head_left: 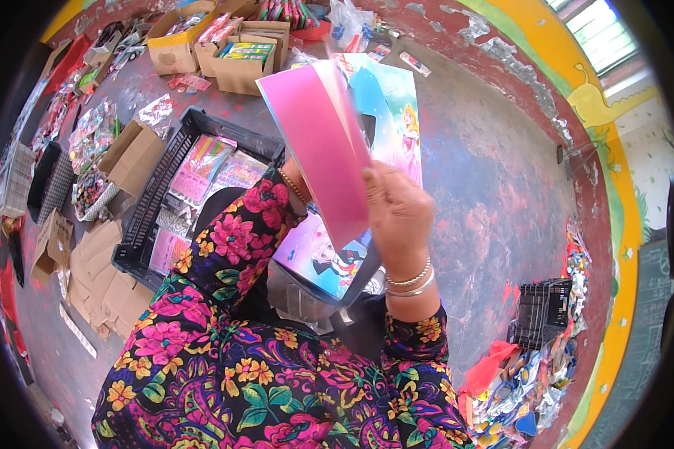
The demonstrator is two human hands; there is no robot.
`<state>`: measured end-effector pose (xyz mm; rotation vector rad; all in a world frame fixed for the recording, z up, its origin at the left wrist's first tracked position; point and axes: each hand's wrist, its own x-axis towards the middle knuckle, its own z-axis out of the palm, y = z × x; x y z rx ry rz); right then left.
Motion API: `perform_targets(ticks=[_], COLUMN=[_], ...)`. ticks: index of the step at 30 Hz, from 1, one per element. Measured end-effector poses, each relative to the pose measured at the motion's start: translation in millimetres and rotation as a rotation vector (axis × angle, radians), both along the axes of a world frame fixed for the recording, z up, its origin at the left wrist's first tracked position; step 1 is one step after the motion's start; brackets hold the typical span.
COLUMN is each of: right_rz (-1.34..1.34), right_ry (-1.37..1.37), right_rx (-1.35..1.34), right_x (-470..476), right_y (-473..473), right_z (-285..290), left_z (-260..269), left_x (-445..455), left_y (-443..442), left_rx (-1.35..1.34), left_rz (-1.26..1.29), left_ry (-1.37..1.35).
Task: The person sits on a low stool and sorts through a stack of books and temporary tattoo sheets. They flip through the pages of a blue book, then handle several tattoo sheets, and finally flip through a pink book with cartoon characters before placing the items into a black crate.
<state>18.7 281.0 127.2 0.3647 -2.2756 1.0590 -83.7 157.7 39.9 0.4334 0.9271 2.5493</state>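
A booklet with pink pages (323,146) is raised in front of me, its leaves partly fanned and blurred. My right hand (400,216) grips the right edge of its pages. At the left edge, my left hand (296,175) supports the booklet from behind, with its fingers hidden. Behind the pages is a pale blue and pink cover printed with a princess figure (409,132); how it joins the booklet cannot be told. Below the hands, near my lap, lies another glossy printed item (320,261) with a cartoon figure, partly covered by the booklet.
To my left, a black plastic crate (194,126) holds packaged sheets (199,163). Cardboard boxes (241,73) of goods stand at the far side. Flattened cardboard (98,275) lies on the floor at left. A black basket (542,311) and piled packages (522,398) are at right.
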Motion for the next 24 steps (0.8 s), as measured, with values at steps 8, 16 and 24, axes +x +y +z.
perform_targets(ticks=[8,16,24], right_rz=[-0.104,-0.059,-0.055], right_ry=[-0.118,-0.152,-0.237], right_rx=[-0.530,-0.926,-1.301], right_x=[-5,-1,-4], right_y=[73,124,184], right_z=[23,26,-11], left_z=[-5,11,-4], left_x=[-5,-4,-14], left_y=[-1,-8,-20], left_rx=[-0.104,-0.084,-0.638], left_rz=[0.024,-0.063,0.220], left_ry=[0.098,-0.385,0.623])
